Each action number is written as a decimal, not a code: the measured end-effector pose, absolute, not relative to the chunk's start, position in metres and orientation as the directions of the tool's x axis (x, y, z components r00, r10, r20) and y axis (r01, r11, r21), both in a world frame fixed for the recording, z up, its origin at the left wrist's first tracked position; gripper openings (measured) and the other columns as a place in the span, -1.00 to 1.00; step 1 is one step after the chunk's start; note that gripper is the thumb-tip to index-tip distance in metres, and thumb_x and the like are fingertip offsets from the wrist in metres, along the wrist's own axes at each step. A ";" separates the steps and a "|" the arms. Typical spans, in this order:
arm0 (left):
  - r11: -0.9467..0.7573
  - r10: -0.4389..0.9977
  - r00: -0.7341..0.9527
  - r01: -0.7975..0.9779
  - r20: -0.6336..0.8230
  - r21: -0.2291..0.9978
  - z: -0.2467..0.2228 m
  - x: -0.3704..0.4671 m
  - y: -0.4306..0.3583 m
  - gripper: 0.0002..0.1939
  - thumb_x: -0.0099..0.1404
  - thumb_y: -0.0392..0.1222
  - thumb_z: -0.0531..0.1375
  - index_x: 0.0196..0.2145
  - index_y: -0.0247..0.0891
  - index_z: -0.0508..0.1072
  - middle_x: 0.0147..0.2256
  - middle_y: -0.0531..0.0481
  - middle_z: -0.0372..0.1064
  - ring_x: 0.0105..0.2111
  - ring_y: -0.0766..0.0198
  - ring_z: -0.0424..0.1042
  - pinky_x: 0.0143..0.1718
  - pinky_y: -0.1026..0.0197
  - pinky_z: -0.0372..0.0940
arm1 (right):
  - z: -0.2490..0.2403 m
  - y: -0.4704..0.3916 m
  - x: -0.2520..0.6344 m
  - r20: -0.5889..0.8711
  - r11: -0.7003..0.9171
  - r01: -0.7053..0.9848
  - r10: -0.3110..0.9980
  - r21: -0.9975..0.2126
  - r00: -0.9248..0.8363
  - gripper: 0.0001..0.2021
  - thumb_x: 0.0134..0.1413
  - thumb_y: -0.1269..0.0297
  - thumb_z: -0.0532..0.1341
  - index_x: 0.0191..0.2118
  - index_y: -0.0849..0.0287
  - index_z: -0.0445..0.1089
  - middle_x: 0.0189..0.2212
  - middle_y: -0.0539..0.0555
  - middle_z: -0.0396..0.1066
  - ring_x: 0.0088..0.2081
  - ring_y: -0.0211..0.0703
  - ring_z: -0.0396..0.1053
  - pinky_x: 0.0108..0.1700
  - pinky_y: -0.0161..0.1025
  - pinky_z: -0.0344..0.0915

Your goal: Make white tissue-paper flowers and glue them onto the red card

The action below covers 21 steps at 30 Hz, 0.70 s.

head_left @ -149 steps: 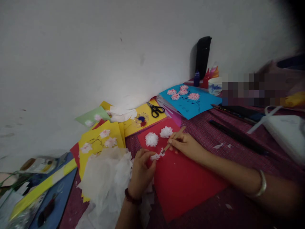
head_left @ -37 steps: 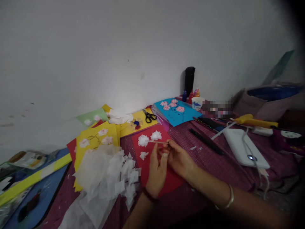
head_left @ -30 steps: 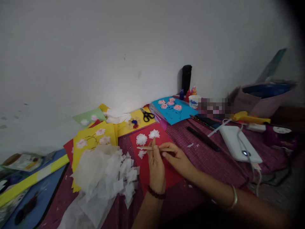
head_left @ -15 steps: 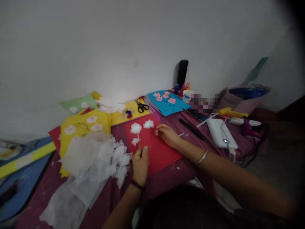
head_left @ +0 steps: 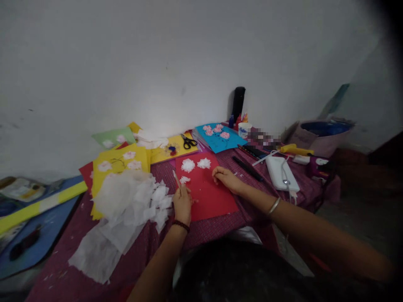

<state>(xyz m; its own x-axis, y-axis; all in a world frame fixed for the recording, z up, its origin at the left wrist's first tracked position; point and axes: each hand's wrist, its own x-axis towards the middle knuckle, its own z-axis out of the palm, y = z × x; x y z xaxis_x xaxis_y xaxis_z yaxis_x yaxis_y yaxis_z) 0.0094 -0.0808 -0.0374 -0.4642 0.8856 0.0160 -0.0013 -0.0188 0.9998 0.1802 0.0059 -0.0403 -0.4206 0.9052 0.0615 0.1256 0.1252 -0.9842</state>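
Slim, flat, light-brown wooden stick (head_left: 177,180) with a pale tip: it stands in the left hand (head_left: 182,204), pinched between thumb and fingers, its tip pointing ahead of that hand and leaning slightly outward. It should be light and stiff, perhaps able to snap if bent hard; the bare wooden middle looks the best hold, with fingers clear of the tip, which may be sticky.

The right hand (head_left: 228,180) hovers above or rests on the smooth red paper sheet (head_left: 215,199), fingers loosely curled; nothing shows in it, though whether its fingertips meet I cannot tell.

Ahead of the hands, on that sheet, lie two full, ruffled white paper flowers (head_left: 188,165); a smaller white paper cluster (head_left: 185,179) sits just beyond the left fingers. These look feather-light, soft and easily crushed or torn, so better gripped low at the base than by the petals. The sheet itself seems thin and apt to slide, best steadied at its margin. Left of the left hand spreads a heap of thin, translucent white tissue paper (head_left: 118,193), likely limp.
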 end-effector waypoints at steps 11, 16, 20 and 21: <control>-0.113 0.980 -0.099 0.433 0.172 0.894 -0.047 0.006 -0.041 -0.65 0.36 0.00 0.08 -0.48 -0.30 0.34 -0.56 0.14 0.23 -0.57 0.38 0.26 -0.46 0.25 0.25 | -0.048 -0.003 0.189 0.052 0.196 0.236 0.862 -0.952 -0.505 -0.73 0.22 0.24 0.17 0.00 0.21 0.32 -0.04 0.13 0.36 -0.12 -0.08 0.40 -0.12 -0.03 0.38; -0.107 0.976 -0.123 0.439 0.177 0.892 -0.047 0.005 -0.041 -0.59 0.38 0.03 0.03 -0.51 -0.29 0.31 -0.59 0.15 0.20 -0.59 0.38 0.25 -0.48 0.25 0.22 | -0.036 -0.025 0.215 0.046 0.140 0.153 0.867 -0.978 -0.497 -0.78 0.22 0.24 0.17 -0.07 0.23 0.35 -0.12 0.10 0.40 -0.19 -0.13 0.41 -0.18 -0.09 0.40; -0.101 0.978 -0.129 0.393 0.164 0.914 -0.044 0.006 -0.040 -0.57 0.37 0.05 0.00 -0.54 -0.28 0.30 -0.61 0.14 0.21 -0.61 0.38 0.24 -0.53 0.28 0.17 | -0.021 -0.048 0.241 0.048 0.016 -0.078 0.903 -0.997 -0.426 -0.91 0.15 0.34 0.23 -0.35 0.24 0.39 -0.46 -0.06 0.38 -0.46 -0.30 0.33 -0.35 -0.27 0.35; -0.098 0.980 -0.125 0.372 0.154 0.923 -0.043 0.006 -0.040 -0.56 0.36 0.06 0.00 -0.55 -0.27 0.30 -0.62 0.13 0.22 -0.62 0.38 0.24 -0.55 0.29 0.16 | -0.016 -0.053 0.246 0.047 -0.020 -0.164 0.920 -0.986 -0.390 -0.91 0.12 0.38 0.23 -0.40 0.21 0.38 -0.53 -0.10 0.34 -0.50 -0.33 0.29 -0.36 -0.29 0.33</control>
